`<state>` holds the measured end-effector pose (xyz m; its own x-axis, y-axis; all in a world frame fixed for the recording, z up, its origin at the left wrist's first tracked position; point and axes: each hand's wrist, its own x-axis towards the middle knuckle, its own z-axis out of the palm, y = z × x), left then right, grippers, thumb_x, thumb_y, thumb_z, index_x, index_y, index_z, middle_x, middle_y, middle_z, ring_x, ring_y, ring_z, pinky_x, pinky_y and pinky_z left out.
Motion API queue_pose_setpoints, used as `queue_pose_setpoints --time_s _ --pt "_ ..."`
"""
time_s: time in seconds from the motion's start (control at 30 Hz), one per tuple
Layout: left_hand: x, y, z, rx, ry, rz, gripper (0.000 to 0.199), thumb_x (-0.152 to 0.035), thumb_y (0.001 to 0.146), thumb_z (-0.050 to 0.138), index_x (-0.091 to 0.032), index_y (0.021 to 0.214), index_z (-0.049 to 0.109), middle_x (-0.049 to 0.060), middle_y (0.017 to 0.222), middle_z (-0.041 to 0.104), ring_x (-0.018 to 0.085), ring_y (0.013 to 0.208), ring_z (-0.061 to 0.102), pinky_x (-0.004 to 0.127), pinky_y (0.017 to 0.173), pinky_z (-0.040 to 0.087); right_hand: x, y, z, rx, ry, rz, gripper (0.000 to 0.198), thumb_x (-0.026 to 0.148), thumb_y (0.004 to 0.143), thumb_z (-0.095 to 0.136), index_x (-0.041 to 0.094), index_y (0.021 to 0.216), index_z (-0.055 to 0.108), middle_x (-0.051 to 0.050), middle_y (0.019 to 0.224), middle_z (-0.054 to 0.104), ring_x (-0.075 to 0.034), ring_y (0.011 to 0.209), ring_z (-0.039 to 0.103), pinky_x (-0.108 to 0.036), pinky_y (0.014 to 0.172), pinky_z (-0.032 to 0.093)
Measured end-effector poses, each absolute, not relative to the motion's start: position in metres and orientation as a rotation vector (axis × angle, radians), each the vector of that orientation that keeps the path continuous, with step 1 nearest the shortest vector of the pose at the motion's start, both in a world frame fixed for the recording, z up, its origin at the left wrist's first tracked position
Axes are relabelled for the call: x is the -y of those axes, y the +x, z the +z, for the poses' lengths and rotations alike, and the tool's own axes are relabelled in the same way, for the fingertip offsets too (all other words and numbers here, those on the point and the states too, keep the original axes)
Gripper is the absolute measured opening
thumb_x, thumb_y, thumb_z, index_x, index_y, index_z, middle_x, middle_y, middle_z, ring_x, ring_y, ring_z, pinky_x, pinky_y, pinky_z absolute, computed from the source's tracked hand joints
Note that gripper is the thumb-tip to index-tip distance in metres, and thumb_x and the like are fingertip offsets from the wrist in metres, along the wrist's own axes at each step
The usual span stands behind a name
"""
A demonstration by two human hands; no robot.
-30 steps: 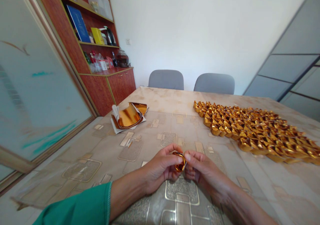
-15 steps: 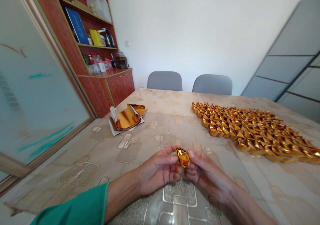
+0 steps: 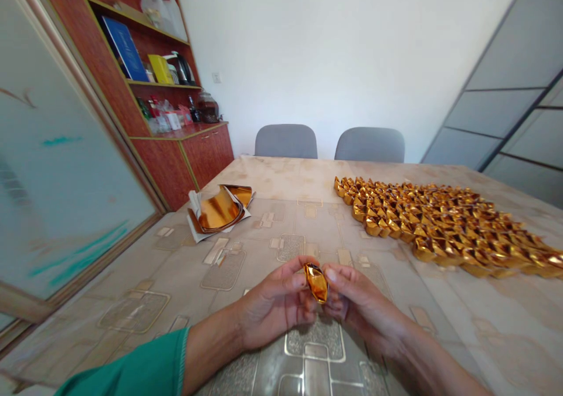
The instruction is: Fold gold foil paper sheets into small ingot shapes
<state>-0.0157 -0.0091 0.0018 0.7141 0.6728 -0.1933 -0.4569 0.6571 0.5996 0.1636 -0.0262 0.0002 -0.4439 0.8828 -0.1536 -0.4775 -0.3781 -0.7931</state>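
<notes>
Between my two hands is a small folded gold paper ingot (image 3: pixel 317 283), shiny and boat-shaped, held above the near part of the table. My left hand (image 3: pixel 281 299) grips its left side with thumb and fingers. On the other side, my right hand (image 3: pixel 358 293) pinches the ingot's right edge, its lower fingers curled beneath. To the right, many finished-looking gold paper ingots (image 3: pixel 440 223) stand in close rows. A loose stack of gold foil paper sheets (image 3: pixel 220 211), curled and backed with white, lies on the left.
A patterned, shiny cloth covers the table (image 3: pixel 272 179). Two grey chairs (image 3: pixel 285 141) stand at its far side. A reddish wooden cabinet (image 3: pixel 160 164) with filled shelves is at the far left, beside a frosted glass door (image 3: pixel 65 196).
The gold paper ingot has tilted slightly between my fingers, and both hands still hold it. The whole view has shifted a little.
</notes>
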Motion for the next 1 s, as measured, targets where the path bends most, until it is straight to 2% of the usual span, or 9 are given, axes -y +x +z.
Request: queue_pose_setpoints --time_s 0.07,0.33,0.57,0.7,0.83,1.0 --pt "0.0095 -0.0147 0.0028 -0.471 0.58 0.668 0.042 -0.029 0.071 0.083 -0.02 0.104 0.059 0.002 0.081 0.064 0.01 0.063 0.059 0.019 0.057 0.044 0.0258 0.1622 -0.0019 0.881 -0.769 1.902 0.034 0.044 0.078 0.079 0.015 0.073 0.062 0.006 0.057 0.044 -0.007 0.052 0.028 -0.024 0.052 0.02" --pt "0.0107 -0.0086 0.0044 -0.641 0.718 0.713 0.026 -0.018 0.071 0.072 -0.018 0.091 0.055 -0.002 0.069 0.059 0.009 0.057 0.054 0.018 0.05 0.036 0.0269 0.159 -0.0092 0.997 -0.866 1.835 0.035 0.046 0.081 0.076 0.016 0.071 0.06 0.006 0.056 0.042 -0.009 0.054 0.029 -0.027 0.053 0.019" --pt "0.0106 -0.0113 0.0051 -0.663 0.658 0.679 0.036 -0.019 0.067 0.075 -0.019 0.097 0.055 -0.002 0.073 0.06 0.01 0.064 0.059 0.019 0.054 0.038 0.0252 0.1586 -0.007 0.948 -0.882 1.852 0.037 0.049 0.078 0.077 0.015 0.075 0.062 0.006 0.057 0.043 -0.008 0.054 0.028 -0.026 0.053 0.019" --pt "0.0104 -0.0114 0.0036 -0.681 0.638 0.674 0.039 -0.017 0.064 0.075 -0.019 0.096 0.054 -0.001 0.074 0.062 0.009 0.059 0.057 0.019 0.053 0.035 0.0261 0.1574 -0.0066 0.924 -0.899 1.864 0.037 0.048 0.078 0.077 0.015 0.074 0.062 0.006 0.058 0.044 -0.009 0.055 0.03 -0.026 0.054 0.021" --pt "0.0088 -0.0124 0.0049 -0.676 0.653 0.66 0.037 -0.023 0.067 0.075 -0.019 0.098 0.055 0.0 0.075 0.063 0.01 0.061 0.058 0.019 0.054 0.037 0.0263 0.1582 -0.0064 0.904 -0.897 1.879 0.036 0.048 0.079 0.076 0.015 0.075 0.062 0.005 0.06 0.044 -0.009 0.056 0.03 -0.026 0.055 0.021" --pt "0.0086 -0.0115 0.0086 -0.778 0.762 0.702 0.029 -0.027 0.071 0.07 -0.017 0.095 0.057 0.0 0.071 0.061 0.008 0.056 0.052 0.021 0.053 0.036 0.0274 0.1592 -0.0083 0.921 -0.902 1.872 0.037 0.049 0.082 0.073 0.015 0.076 0.061 0.005 0.059 0.043 -0.009 0.055 0.029 -0.026 0.055 0.021"
